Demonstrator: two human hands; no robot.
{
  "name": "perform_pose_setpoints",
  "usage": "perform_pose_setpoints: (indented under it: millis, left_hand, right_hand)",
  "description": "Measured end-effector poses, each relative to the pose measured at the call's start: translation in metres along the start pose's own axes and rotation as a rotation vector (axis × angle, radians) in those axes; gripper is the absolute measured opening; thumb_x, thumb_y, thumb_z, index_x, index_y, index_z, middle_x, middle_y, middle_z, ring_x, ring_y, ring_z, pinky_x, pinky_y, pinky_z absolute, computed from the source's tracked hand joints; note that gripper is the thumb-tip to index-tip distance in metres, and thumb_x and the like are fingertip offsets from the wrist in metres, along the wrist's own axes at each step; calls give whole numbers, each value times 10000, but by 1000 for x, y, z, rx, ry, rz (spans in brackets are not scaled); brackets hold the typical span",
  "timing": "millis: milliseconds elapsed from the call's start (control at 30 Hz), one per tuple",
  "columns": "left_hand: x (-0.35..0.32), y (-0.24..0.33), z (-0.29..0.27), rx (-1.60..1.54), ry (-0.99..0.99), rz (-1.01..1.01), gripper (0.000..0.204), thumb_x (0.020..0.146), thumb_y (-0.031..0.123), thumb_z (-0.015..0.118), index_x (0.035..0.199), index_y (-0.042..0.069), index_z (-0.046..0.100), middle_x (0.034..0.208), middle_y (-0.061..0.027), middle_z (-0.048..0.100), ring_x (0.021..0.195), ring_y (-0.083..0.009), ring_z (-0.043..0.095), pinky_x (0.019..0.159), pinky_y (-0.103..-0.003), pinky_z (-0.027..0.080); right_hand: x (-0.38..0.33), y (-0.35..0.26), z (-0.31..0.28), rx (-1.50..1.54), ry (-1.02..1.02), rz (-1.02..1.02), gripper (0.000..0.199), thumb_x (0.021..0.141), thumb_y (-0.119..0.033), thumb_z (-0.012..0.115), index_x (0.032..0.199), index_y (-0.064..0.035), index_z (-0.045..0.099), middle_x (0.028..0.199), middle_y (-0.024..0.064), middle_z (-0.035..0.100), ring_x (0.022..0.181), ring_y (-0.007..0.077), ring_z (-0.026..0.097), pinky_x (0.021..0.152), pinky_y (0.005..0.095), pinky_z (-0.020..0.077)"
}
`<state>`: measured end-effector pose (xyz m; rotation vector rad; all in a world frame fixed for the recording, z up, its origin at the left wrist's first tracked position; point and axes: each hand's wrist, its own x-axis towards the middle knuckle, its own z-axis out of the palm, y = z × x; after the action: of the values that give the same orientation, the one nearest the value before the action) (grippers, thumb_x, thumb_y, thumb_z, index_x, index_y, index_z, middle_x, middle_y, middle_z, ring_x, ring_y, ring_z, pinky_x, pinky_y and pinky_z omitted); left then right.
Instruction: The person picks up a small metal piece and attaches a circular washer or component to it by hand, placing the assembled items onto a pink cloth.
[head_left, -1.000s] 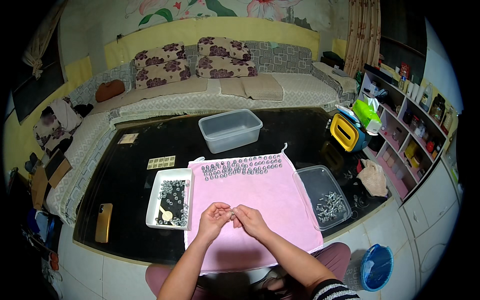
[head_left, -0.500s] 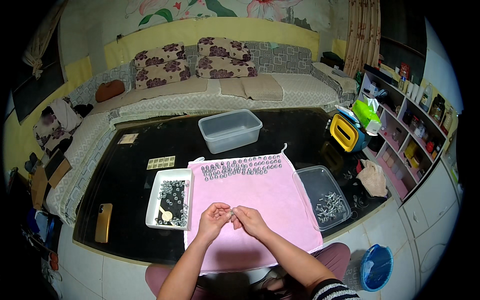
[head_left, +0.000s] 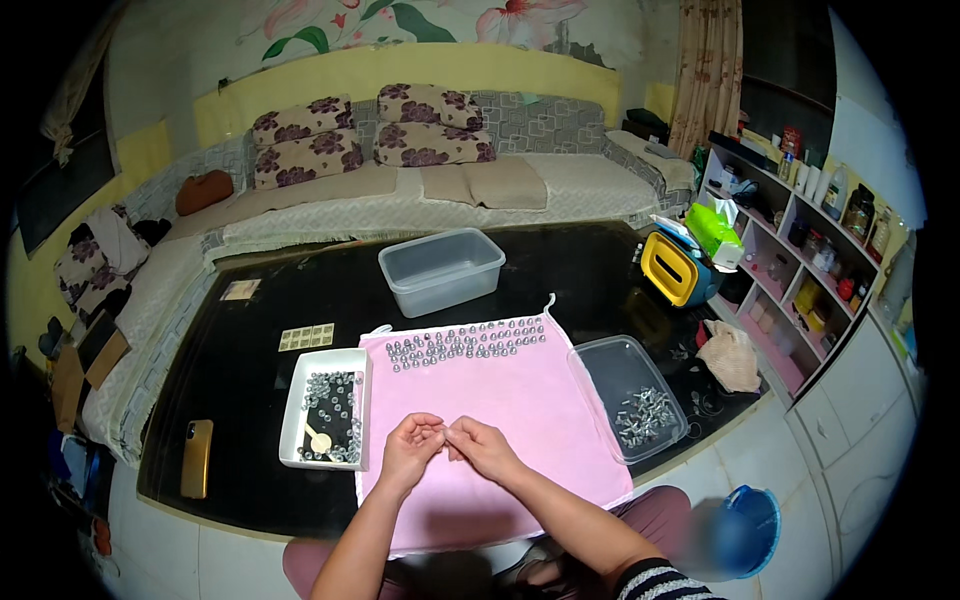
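My left hand (head_left: 411,447) and my right hand (head_left: 480,447) meet fingertip to fingertip above a pink cloth (head_left: 540,440). Both are closed in a pinch, and whatever lies between the fingers is too small and covered to name. Along the cloth's far side stand several rows of small shiny metal pieces with rounded tops (head_left: 465,343). Left of the cloth, a white box (head_left: 289,420) holds clear round pieces (head_left: 335,390) and a small pale wooden spoon (head_left: 318,440). On the right, a shallow clear plastic lid (head_left: 600,362) carries a heap of small silvery metal parts (head_left: 645,415).
A clear plastic tub (head_left: 440,275) stands at the back of the black table (head_left: 250,330). A gold phone (head_left: 197,458) and a card of labels (head_left: 306,337) lie leftward. Rightward are a yellow-and-blue tissue box (head_left: 675,270), a beige cloth (head_left: 728,357) and a blue bin (head_left: 752,530).
The whole view has shifted a little, so the scene sits slightly left and lower. My hands stay pinched together over the cloth, with small finger movements.
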<state>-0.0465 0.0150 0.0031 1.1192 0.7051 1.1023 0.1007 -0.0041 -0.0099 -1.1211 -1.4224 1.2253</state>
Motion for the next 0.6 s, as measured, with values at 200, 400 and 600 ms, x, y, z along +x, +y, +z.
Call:
perform_pose_setpoints:
  millis: [200, 400, 600]
  left_hand:
    - [2, -5, -2, 0, -24, 13, 182, 788, -2, 573, 955, 14, 504, 833, -59, 567, 737, -106, 552, 668, -221, 471]
    - [0, 2, 3, 22, -53, -18, 193, 779, -26, 572, 959, 5, 511, 833, -41, 554, 749, -87, 536, 682, -200, 464]
    - [0, -1, -2, 41, -79, 17, 198, 775, -26, 578, 958, 6, 512, 827, -44, 556, 745, -86, 536, 689, -201, 464]
  right_hand:
    - [-1, -7, 0, 43, -10, 20, 381, 892, -336, 424, 695, -27, 532, 560, 31, 522, 529, 108, 511, 521, 234, 416]
    - [-3, -12, -9, 102, -111, 146, 371, 881, -348, 447, 713, -30, 540, 583, 22, 528, 546, 80, 506, 501, 217, 399]
    - [-4, -20, -4, 75, 6, 69, 304, 841, -312, 535, 726, -32, 562, 616, 8, 541, 565, 64, 492, 509, 192, 385]
